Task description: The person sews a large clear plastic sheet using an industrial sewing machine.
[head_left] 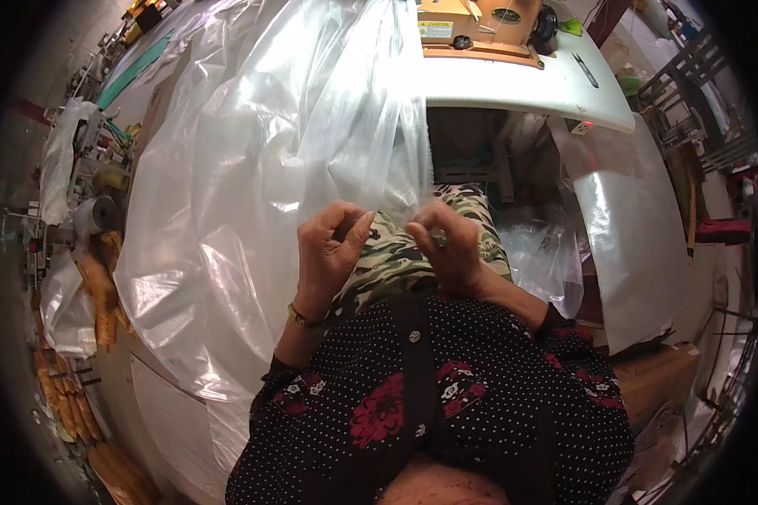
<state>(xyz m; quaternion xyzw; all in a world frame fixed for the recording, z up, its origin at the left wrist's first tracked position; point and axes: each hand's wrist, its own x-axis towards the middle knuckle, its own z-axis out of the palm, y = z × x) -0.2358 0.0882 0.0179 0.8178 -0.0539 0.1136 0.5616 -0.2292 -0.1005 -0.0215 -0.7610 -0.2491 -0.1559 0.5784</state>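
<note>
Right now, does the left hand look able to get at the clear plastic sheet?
Probably yes: the left hand appears close beside the clear plastic sheet, and nothing visible stands between them.

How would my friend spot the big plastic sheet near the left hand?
Find the orange machine on the white tabletop. Left of it, a shiny see-through plastic sheet drapes down in loose folds beside the left hand. Unlike the narrower pale sheet on the right, it spreads widely and runs to the picture's top.

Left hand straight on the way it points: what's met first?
Likely the clear plastic sheet ahead of the left hand; depth is unclear, so they may already touch.
</note>
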